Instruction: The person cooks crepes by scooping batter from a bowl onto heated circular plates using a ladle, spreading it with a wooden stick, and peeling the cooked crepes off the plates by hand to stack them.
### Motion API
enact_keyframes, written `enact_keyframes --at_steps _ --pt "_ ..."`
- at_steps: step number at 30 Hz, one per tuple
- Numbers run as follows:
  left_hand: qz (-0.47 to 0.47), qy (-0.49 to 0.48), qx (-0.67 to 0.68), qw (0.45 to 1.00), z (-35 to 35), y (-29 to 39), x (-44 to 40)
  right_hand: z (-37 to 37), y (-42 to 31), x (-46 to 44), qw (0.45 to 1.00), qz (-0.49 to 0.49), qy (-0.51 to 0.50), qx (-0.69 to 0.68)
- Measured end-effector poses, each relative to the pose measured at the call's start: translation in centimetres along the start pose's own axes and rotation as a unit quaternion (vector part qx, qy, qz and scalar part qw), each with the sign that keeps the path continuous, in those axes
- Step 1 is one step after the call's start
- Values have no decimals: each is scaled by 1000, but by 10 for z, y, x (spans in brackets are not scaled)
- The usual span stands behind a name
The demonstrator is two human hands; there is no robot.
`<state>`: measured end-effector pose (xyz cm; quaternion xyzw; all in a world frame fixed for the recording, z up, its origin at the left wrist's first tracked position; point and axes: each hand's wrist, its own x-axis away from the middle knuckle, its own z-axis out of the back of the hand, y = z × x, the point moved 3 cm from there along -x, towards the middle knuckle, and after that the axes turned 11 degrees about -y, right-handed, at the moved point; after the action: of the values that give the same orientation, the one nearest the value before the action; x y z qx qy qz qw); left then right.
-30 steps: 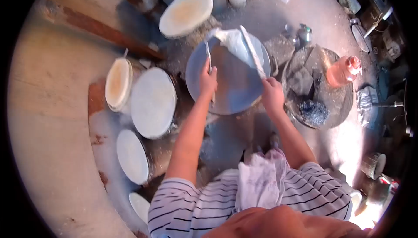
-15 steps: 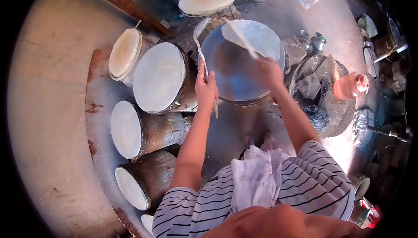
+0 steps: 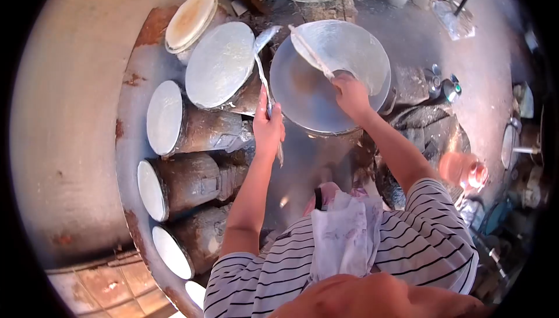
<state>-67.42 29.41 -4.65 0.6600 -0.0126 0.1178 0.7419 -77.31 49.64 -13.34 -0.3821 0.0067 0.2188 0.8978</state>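
Two hands, two tools: the left hand (image 3: pixel 268 132) has its fingers curled around one ladle (image 3: pixel 261 73), while the right hand (image 3: pixel 352 97) grips one flat stick (image 3: pixel 312 54) above the single griddle (image 3: pixel 326 117) straight ahead. Five pale discs (image 3: pixel 220 65) line the left side, the lowest only partly visible, plus two browned rounds (image 3: pixel 191 21), the far one cut off up top, and the stick's grip end disappears inside the fist. Dull grey, that griddle, brownish patch at left, glossy white batter (image 3: pixel 367 44) across its upper right!
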Motion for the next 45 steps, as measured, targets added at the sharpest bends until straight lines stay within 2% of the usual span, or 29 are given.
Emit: enact_keyframes --at_steps 2,5,6,8,10,12,14,15,18,19,23,24,26,27,30,31,34,35,38,39,42,44,45 --pt "12 22 -8 1000 -5 -4 15 4 5 9 998 39 -16 -45" --pt "21 13 11 1000 -12 -8 19 69 27 13 994 -68 -18 -89" --pt "18 13 19 1000 -16 -7 16 86 48 5 998 -38 42 -14" --pt "21 25 10 999 -21 -5 8 80 67 -14 999 -43 -24 23" --pt "23 36 23 999 -25 -6 9 53 55 -20 998 22 -58 8" --pt "30 43 29 998 -20 -8 20 28 43 7 994 53 -90 -22" --pt "42 57 18 997 -16 -4 28 24 32 31 992 71 -100 -42" --pt "42 61 21 997 -15 -3 33 34 31 38 986 75 -114 -93" --pt "40 61 34 997 -15 -7 26 68 63 -5 992 3 -85 -97" --pt "40 67 27 997 -18 -5 19 78 72 -34 997 8 -74 -21" --pt "-25 68 23 997 -20 -5 11 40 50 -28 982 148 -120 -19" --pt "2 101 50 994 -19 0 16 34 47 -7 978 150 -142 -43" --pt "36 102 5 994 -10 1 27 39 49 7 969 168 -169 -73" --pt "35 91 4 995 -10 3 24 47 54 -7 955 220 -179 -92" --pt "30 79 -2 996 -12 5 10 56 75 -77 979 144 -138 -50" --pt "25 87 -4 996 -16 5 4 51 73 -86 973 190 -130 -32" --pt "44 101 -47 993 -5 4 22 52 69 -52 929 275 -245 -41" --pt "68 101 -64 991 4 1 38 60 77 -33 932 226 -267 -93" --pt "93 88 -88 988 15 -8 61 81 87 -44 921 134 -355 -92" --pt "103 88 -78 988 11 -8 55 70 92 -64 931 116 -334 -91" --pt "129 96 -70 985 6 -10 48 60 77 -88 908 319 -258 -86" --pt "160 97 -117 975 13 -4 73 84 86 -62 902 213 -362 -99" --pt "167 82 -79 979 20 -7 88 104 92 -46 892 149 -414 -106"
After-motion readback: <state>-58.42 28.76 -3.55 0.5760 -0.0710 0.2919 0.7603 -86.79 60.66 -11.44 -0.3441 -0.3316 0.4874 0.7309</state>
